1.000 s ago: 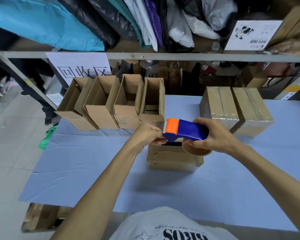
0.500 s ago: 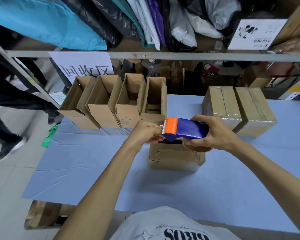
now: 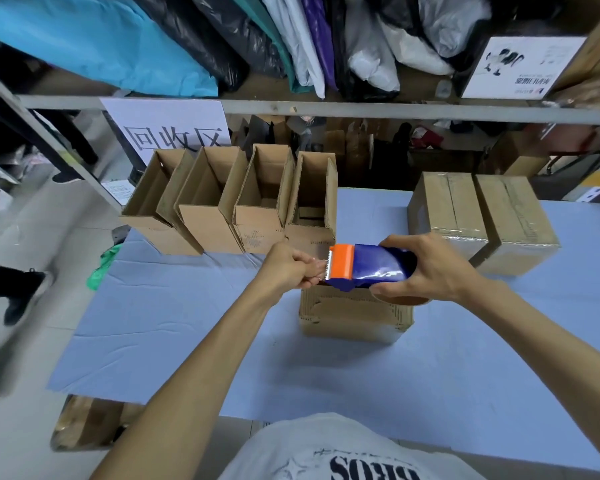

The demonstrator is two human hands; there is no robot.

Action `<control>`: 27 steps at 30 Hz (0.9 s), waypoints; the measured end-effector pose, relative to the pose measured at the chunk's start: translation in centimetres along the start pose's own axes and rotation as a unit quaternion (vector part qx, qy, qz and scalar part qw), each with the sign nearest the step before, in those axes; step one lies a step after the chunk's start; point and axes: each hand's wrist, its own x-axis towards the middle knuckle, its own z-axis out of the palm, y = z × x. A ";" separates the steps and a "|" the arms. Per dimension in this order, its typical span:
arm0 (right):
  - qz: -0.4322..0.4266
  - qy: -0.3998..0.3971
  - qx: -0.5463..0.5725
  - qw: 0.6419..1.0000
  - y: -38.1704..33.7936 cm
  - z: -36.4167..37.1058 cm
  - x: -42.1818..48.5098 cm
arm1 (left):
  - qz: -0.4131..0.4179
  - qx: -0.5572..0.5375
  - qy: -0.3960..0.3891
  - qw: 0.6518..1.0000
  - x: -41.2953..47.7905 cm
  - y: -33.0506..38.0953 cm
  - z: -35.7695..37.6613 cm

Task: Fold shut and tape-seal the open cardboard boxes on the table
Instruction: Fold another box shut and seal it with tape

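Box (image 3: 354, 320) top hidden beneath tape dispenser (image 3: 371, 268). Tape roll (image 3: 404, 300) under it mostly covered by right hand (image 3: 426, 268). Tape end (image 3: 323, 270) pinched by left hand (image 3: 288, 268) barely discernible. Far left of tape dispenser, passer-by's legs (image 3: 11, 289) blurred, edge-cut.

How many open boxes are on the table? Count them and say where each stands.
4, in a row at back left: leftmost box, second box, third box, fourth box. The near box under the tape dispenser is partly hidden.

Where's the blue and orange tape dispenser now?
Head view, right of centre: the blue and orange tape dispenser is gripped by the right hand above the near brown cardboard box, its orange end at the left hand.
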 end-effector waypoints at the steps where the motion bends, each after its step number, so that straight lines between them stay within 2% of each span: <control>1: 0.001 -0.003 0.001 1.000 0.0 0.0 0.0 | -0.005 0.000 0.004 1.000 0.0 -0.1 0.0; 7: 0.006 -0.029 -0.011 1.000 -0.4 0.6 0.0 | 0.003 0.031 0.071 0.997 0.3 -0.8 0.8; 11: 0.022 -0.027 -0.047 0.998 0.4 -0.8 -0.7 | 0.001 0.062 0.124 0.990 1.1 -2.5 -2.2; 16: 0.041 -0.052 -0.082 0.994 0.6 -0.9 -0.3 | 0.016 0.049 0.103 0.993 1.8 -3.0 -3.6; 18: 0.051 -0.053 -0.072 0.995 1.0 -0.5 -0.2 | 0.005 0.043 0.072 0.996 1.7 -3.3 -3.3; 27: 0.053 -0.076 -0.125 0.988 1.8 1.1 0.4 | -0.017 0.041 0.043 0.998 2.7 -5.1 -3.2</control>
